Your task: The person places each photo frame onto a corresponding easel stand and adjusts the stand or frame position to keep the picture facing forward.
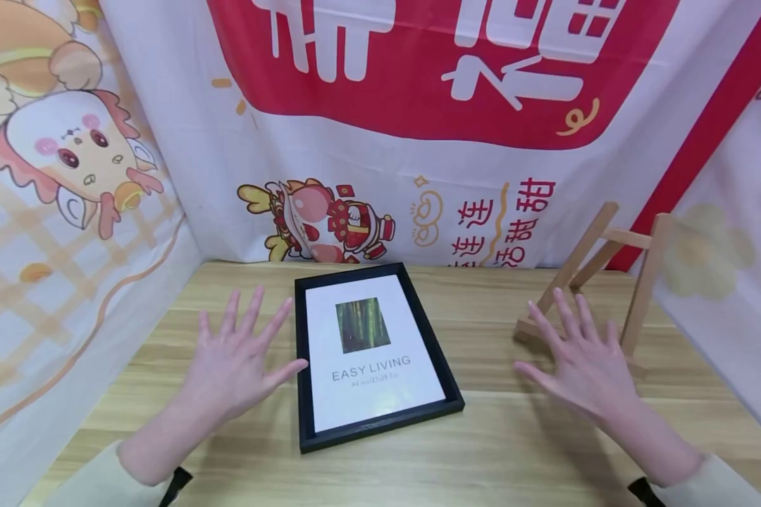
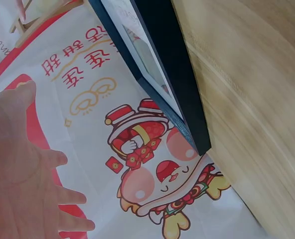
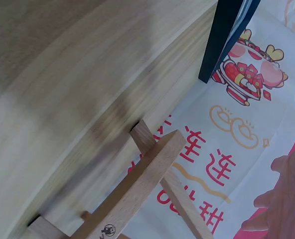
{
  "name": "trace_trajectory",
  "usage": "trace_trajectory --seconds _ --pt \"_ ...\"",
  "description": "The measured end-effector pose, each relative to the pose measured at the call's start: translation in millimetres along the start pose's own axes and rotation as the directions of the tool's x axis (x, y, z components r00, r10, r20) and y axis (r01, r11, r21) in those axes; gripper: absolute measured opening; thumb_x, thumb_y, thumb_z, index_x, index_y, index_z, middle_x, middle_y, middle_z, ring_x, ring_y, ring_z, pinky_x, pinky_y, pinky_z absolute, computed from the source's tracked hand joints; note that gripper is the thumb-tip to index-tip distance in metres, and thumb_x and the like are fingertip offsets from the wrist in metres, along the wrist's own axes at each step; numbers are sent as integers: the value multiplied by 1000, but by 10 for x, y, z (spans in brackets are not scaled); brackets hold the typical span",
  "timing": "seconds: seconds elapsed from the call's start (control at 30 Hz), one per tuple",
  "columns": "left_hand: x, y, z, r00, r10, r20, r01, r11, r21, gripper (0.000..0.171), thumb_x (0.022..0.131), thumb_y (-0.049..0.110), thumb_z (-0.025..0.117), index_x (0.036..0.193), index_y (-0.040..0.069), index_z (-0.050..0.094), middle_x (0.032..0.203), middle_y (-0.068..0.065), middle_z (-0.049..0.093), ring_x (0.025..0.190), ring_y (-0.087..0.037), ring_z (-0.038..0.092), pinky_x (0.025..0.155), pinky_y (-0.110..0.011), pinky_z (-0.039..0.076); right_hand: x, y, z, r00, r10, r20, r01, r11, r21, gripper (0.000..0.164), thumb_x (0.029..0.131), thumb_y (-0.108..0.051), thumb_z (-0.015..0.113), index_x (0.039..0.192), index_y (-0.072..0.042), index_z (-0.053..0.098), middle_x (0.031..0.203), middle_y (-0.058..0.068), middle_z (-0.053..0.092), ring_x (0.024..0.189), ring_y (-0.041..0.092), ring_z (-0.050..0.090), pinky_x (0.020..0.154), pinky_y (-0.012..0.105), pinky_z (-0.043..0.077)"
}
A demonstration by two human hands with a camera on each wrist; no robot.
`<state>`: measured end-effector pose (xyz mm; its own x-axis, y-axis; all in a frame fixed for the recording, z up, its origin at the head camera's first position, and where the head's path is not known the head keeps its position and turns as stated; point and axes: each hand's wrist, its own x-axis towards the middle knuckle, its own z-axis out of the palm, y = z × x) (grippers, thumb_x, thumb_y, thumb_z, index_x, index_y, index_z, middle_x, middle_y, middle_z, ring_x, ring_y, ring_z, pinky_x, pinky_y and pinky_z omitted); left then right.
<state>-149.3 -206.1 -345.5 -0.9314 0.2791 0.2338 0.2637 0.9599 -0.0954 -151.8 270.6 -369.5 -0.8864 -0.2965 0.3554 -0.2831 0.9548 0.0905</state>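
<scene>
A black picture frame (image 1: 380, 421) lies flat on the wooden table, its white insert reading "EASY LIVING" under a small forest picture. My left hand (image 1: 231, 359) hovers beside the frame's left edge with fingers spread, the thumb tip overlapping that edge in the head view. On the right, a small wooden easel (image 1: 640, 282) stands upright. Fingers spread and holding nothing, my right hand (image 1: 586, 370) is in front of the easel and overlaps it in the head view. The right wrist view shows the easel's lower ledge (image 3: 137, 186) near that hand.
The wooden table (image 1: 495, 451) runs back to a printed white and red cloth (image 1: 380, 148). More printed cloth hangs at the left side (image 1: 70, 296) and the right side (image 1: 729, 331), walling in the table.
</scene>
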Motion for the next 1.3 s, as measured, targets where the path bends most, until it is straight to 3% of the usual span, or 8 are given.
trace_trajectory --seconds 0.37,0.53,0.87,1.07,1.3 --pt "15 -41 2 1000 2 -15 -1 1000 23 90 85 79 37 156 25 24 160 -20 7 141 -51 5 102 -75 -5 159 -74 43 998 -55 -30 54 998 -10 95 83 -72 52 157 -30 10 162 12 -3 141 48 11 103 76 10" --pt "9 -47 64 1000 -5 1 5 1000 15 90 85 78 40 155 25 25 159 -21 8 141 -50 2 102 -74 -6 232 -141 80 998 -60 7 60 998 1 96 84 -68 55 157 -29 7 161 13 -4 143 46 5 104 75 9" --pt "-62 -57 298 1000 -29 7 29 999 -22 91 85 78 39 156 24 21 159 -21 9 141 -50 1 102 -72 -11 414 -290 246 994 -98 47 97 995 16 91 85 -73 48 156 -22 22 161 15 -1 142 46 8 102 76 16" --pt "-103 -64 473 998 -60 1 60 995 -75 93 85 75 45 157 23 18 159 -21 8 142 -49 0 101 -74 -8 526 -413 391 989 -109 98 102 992 79 93 86 -72 48 157 -22 16 161 14 2 144 43 5 104 74 17" --pt "-113 -85 668 995 -85 47 91 986 -141 99 86 74 45 158 20 2 159 -21 5 138 -54 11 100 -77 3 635 -536 616 978 -142 151 112 976 188 93 87 -73 44 158 -24 10 161 14 6 144 41 11 107 69 17"
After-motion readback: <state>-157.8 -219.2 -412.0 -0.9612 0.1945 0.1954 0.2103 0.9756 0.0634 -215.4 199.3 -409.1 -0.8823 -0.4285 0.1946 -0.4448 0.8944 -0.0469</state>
